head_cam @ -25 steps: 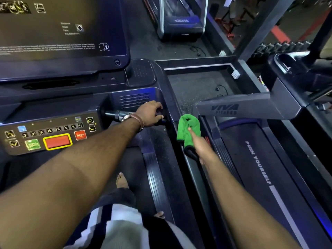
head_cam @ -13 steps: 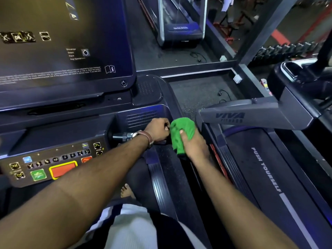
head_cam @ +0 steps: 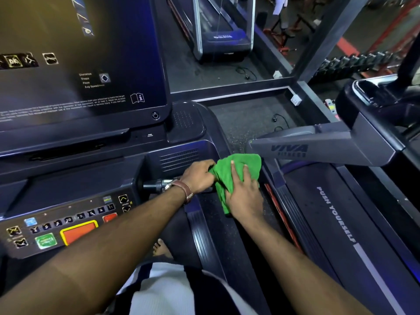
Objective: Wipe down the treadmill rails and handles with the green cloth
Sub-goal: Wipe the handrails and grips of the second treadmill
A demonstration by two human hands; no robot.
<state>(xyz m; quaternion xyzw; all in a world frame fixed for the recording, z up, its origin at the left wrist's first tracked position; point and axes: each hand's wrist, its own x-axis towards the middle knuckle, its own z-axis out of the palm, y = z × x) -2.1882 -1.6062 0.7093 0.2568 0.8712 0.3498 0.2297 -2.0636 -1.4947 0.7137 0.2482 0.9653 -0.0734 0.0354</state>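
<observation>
One wide-angle view from the person's head looks forward and down, close above the treadmill console (head_cam: 68,185).

The green cloth (head_cam: 238,171) hides the far end of the handle (head_cam: 156,185); the screen print (head_cam: 68,103) is unreadable

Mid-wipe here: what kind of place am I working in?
Most likely a gym: a dark treadmill console with coloured buttons, a neighbouring grey VIVA-branded treadmill, and a row of black dumbbells behind.
</observation>
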